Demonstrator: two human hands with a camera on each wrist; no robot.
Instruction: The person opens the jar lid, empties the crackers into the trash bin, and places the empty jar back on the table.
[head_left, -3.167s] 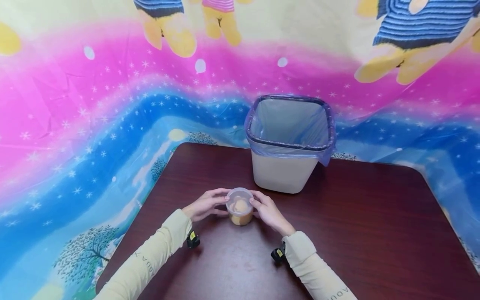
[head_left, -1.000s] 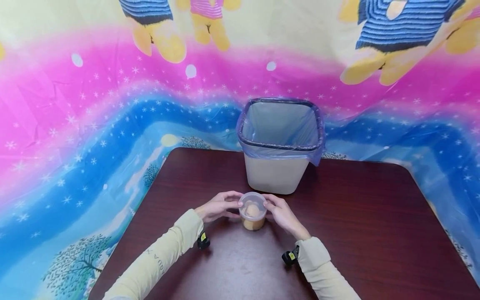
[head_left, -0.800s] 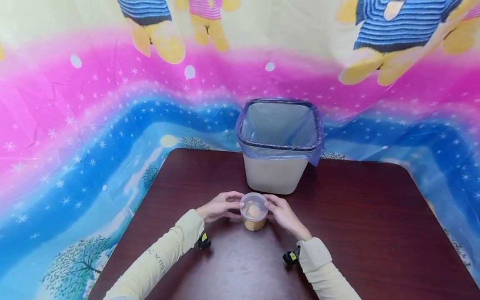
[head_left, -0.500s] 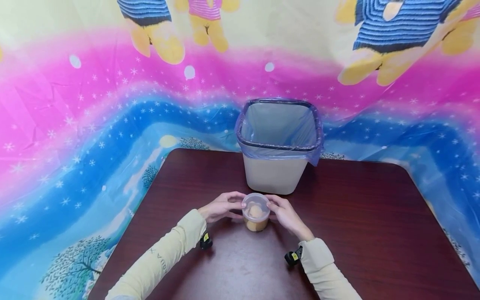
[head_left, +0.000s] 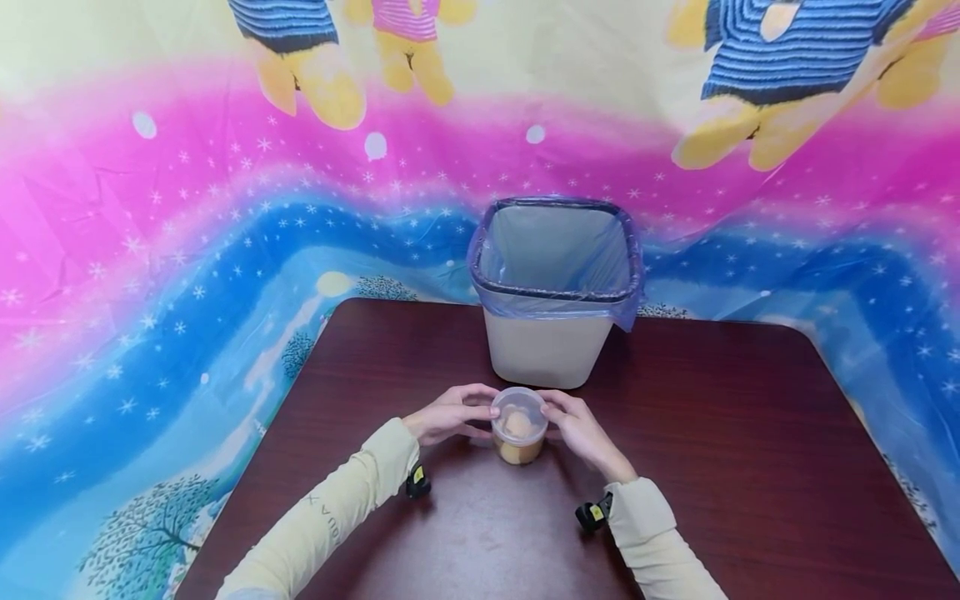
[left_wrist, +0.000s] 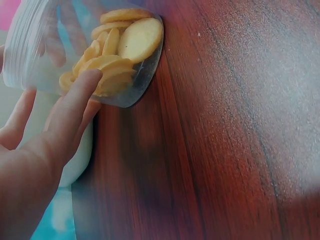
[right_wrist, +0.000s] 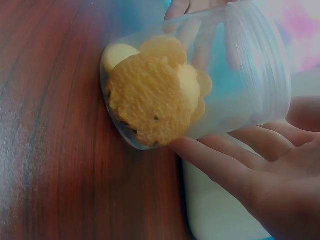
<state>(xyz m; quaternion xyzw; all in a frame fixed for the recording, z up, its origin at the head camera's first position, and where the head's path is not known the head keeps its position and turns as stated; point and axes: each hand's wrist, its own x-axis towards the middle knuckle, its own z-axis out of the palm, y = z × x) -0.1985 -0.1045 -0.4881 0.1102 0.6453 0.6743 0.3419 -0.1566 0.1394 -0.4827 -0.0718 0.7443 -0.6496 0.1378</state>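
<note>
1. As it stands upright on a dark red tabletop (head_left: 750,433), a clear jar (head_left: 519,429) of golden cookies (right_wrist: 150,97) is held from both sides by a person's hands.
2. Its left side is gripped by the left hand (head_left: 450,414), the thumb set near the upper rim and the fingers spread along the wall.
3. Its right side is gripped by the right hand (head_left: 587,431), the thumb likewise placed near the rim.
4. Just behind the jar, a pale bin (head_left: 547,346) is seen, its mouth draped with a purplish liner (head_left: 551,305).
5. Beyond, the scene is backed by a snowflake-printed cloth (head_left: 217,108).
</note>
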